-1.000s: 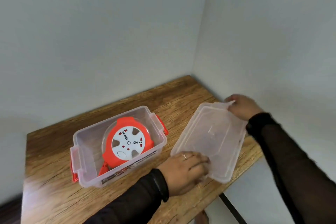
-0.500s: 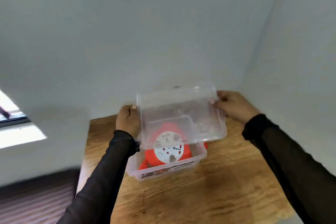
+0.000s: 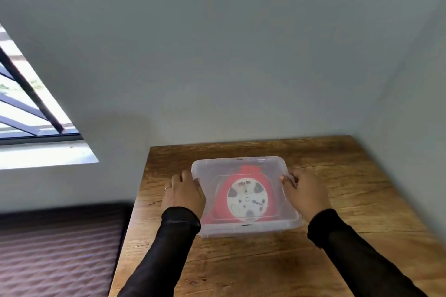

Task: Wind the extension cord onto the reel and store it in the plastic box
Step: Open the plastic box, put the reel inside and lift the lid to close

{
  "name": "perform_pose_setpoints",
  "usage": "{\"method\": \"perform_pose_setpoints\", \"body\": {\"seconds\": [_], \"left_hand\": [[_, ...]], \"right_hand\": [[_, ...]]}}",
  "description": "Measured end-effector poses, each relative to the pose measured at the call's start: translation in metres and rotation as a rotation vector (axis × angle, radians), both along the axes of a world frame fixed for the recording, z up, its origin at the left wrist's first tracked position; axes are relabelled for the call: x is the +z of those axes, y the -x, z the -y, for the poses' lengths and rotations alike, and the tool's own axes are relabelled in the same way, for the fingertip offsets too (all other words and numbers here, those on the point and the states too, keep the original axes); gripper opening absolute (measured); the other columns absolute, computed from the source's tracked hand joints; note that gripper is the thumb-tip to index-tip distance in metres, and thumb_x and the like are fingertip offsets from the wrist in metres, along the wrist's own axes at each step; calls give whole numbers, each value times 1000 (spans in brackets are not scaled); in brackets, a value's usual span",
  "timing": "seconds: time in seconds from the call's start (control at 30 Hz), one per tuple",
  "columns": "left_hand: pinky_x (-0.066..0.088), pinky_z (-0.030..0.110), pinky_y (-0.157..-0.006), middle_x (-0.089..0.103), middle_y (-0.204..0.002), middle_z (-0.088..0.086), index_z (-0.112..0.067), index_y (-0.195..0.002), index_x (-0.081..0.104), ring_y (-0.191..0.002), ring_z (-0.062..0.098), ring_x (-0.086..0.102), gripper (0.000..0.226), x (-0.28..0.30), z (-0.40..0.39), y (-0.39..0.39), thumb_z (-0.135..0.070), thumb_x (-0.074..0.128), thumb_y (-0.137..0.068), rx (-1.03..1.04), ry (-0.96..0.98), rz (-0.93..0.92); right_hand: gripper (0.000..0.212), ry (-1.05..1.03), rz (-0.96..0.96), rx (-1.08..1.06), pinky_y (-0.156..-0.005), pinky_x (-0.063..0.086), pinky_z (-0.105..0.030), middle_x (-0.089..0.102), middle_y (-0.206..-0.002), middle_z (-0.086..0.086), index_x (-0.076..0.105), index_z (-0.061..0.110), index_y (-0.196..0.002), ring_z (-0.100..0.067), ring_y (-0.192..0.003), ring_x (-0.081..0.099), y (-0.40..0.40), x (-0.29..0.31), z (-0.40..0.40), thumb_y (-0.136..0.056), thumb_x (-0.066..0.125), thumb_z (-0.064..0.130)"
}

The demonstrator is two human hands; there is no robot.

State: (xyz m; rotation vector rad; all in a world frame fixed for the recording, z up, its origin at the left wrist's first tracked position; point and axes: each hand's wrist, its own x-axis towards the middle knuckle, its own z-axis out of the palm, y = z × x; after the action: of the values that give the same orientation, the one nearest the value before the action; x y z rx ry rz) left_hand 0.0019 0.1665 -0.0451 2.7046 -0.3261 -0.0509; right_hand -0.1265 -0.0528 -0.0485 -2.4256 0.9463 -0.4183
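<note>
A clear plastic box (image 3: 241, 229) stands on the wooden table (image 3: 350, 188), and its translucent lid (image 3: 210, 169) lies flat on top of it. Through the lid I see the red cord reel (image 3: 246, 195) with its white socket face. My left hand (image 3: 183, 194) grips the lid's left edge, thumb over the rim. At the right edge my right hand (image 3: 305, 194) holds the lid the same way. The box's side clips are hidden behind my hands.
The table sits in a corner between two grey walls. A window with dark bars (image 3: 26, 103) is at the left. Below it, left of the table, lies a brown ribbed surface (image 3: 55, 253).
Both hands lifted the lid from the table's right side, carried it over the box and lowered it onto the rim. The view has swung left.
</note>
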Motion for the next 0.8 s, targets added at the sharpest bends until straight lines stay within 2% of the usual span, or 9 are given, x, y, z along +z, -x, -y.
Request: {"method": "perform_pose_setpoints", "body": {"seconds": [0.13,0.27,0.33,0.4,0.5,0.57,0.63,0.7,0.8], "left_hand": [[46,36,-78,57,-109,13,-14,-120,44,-99,33,56,31,0,2,-13,-31,34,-96,-28,-2,-82],[41,30,-61,58,-83,7,-10,-106,42,-75,24,56,19,-2,7,-31,-23,41,-93,-42,180,-264],[46,32,-66,62,-97,10,-9,-115,46,-79,23,58,32,-3,4,-34,-30,48,-92,73,341,-441],[53,35,-67,67,-101,12,-10,-119,53,-81,28,66,47,-5,-4,-34,-39,62,-85,262,635,-735],[57,36,-50,72,-85,14,-8,-102,62,-62,27,71,49,-6,-17,-38,-40,79,-70,346,761,-868],[60,45,-66,73,-86,14,-7,-93,64,-70,29,71,40,-7,-14,-43,-39,78,-72,287,665,-748],[56,40,-81,71,-95,13,-8,-101,65,-83,29,68,38,-6,-5,-43,-41,67,-82,231,523,-597],[48,30,-79,67,-105,12,-7,-116,60,-90,27,63,43,-7,4,-37,-42,53,-91,189,331,-455],[45,32,-76,65,-108,15,-3,-118,53,-96,31,61,46,-9,11,-30,-41,39,-97,160,144,-297]], "right_hand": [[25,46,-2,-7,-52,31,-26,55,-74,0,57,17,-76,-16,-67,51,-10,-3,5,-94,51,34],[18,-75,0,-38,-57,42,-28,58,-85,-2,54,19,-85,-20,-76,56,-18,-6,9,-94,51,34],[24,-353,80,-109,-74,51,-35,58,-106,-3,58,21,-103,-25,-93,59,-18,-8,8,-92,50,41],[40,-795,177,-162,-81,53,-41,58,-118,-3,53,22,-124,-27,-99,62,-16,-8,4,-91,54,44],[43,-1120,166,-152,-88,52,-52,73,-101,-10,65,13,-114,-35,-92,68,-9,0,17,-83,68,42],[43,-1105,137,-197,-78,57,-48,75,-91,-12,68,10,-104,-33,-83,71,-8,7,24,-74,78,38],[42,-955,125,-228,-60,58,-38,73,-90,-12,64,3,-102,-30,-75,71,-13,7,23,-75,77,32],[33,-687,72,-221,-58,54,-34,70,-89,-12,62,3,-94,-28,-75,68,-20,4,14,-83,70,33],[30,-494,82,-211,-63,51,-35,65,-79,-11,59,6,-76,-29,-73,64,-26,-4,5,-88,62,34]]}}
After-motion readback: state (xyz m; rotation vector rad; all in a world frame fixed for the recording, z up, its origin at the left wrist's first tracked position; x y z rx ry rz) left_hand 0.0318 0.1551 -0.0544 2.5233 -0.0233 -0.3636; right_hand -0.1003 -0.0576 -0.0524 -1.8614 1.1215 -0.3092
